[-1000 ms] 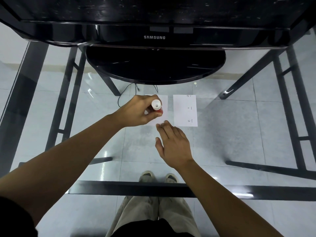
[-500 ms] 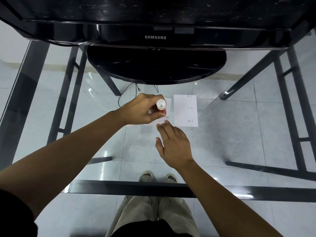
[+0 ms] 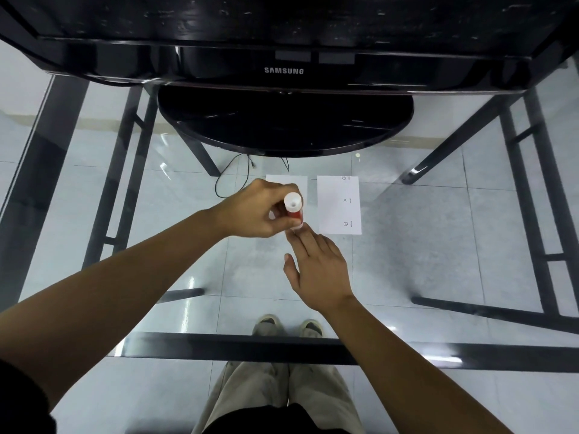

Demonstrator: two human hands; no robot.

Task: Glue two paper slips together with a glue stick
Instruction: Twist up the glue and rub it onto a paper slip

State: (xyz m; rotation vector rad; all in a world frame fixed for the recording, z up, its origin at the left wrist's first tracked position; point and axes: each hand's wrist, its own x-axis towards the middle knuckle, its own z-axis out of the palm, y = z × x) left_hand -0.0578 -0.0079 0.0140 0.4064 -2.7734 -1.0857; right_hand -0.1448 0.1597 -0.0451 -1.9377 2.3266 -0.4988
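A person's left hand point(image 3: 253, 211), grip clamped round the upright red glue stick with white ends point(image 3: 293, 209), sets it on the near right corner of the plain white paper slip point(image 3: 291, 181) on the clear glass table point(image 3: 407, 245). The right hand point(image 3: 319, 267), grip apart, rests straight fingertips at that slip's near edge. The marked white paper slip point(image 3: 335, 205) lies just right of it, apart

The left hand point(image 3: 255, 211) and the glue stick point(image 3: 293, 208) it gripped covered most of the left paper slip point(image 3: 300, 183), leaving only its far strip in sight, and whether the stick's lower end met the paper could not be told. The small marks on the right paper slip point(image 3: 332, 208) were too tiny to read, and the monitor point(image 3: 283, 36) was cut off by the top edge.
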